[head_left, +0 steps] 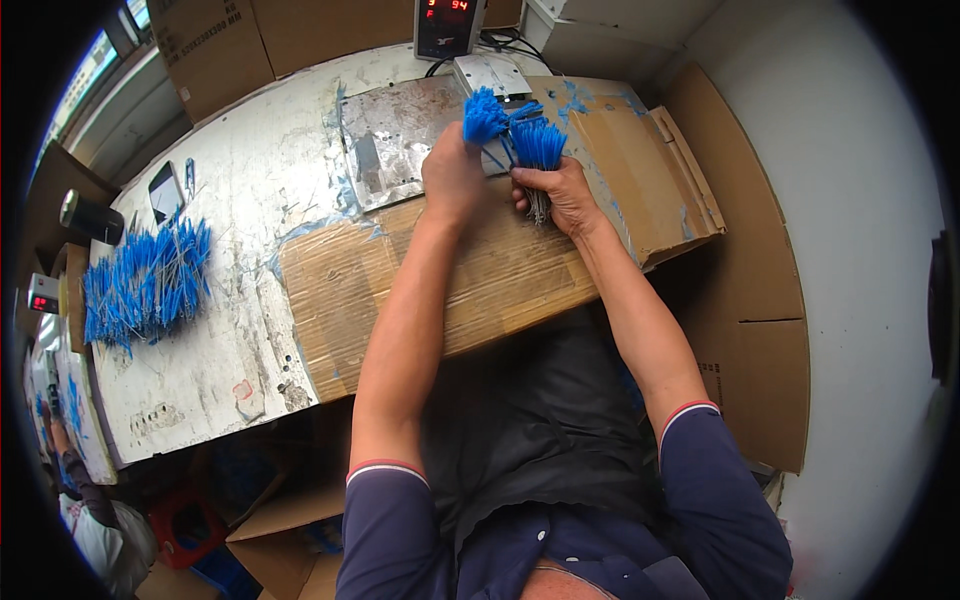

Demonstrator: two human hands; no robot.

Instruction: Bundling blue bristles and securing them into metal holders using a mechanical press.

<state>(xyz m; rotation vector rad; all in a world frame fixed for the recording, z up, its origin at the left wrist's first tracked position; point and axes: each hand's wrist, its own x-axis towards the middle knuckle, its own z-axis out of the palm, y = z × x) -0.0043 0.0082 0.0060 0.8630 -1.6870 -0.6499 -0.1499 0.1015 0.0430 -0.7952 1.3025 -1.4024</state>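
Nearest is a dark apron (540,430) over the person's lap, with an open carton (285,545) low on the left and a red stool (187,525) beside it. Next, a taped cardboard sheet (430,290) covers the near edge of the white, scuffed counter (240,300).

Above the sheet's far part, the right hand (568,197) has its fingers closed around the right bundle (538,147) of thin strands; the bundle stands nearly upright, blue ends far, pale wire-like ends poking out on the near side. Just to its left, the left hand (452,175), somewhat blurred, is curled around the left bundle (484,116); its blue tips show past the far side of the fist, while most of the fingers are hidden. A few blue strands lie between the bundles.

Well to the left, a broad pile (150,280) of similar blue strands lies on the counter, a dark cylinder (90,216) and a phone (165,194) beyond it. Past the hands lies a worn metal plate (395,130); farthest stands a box with a red lit display (447,28).
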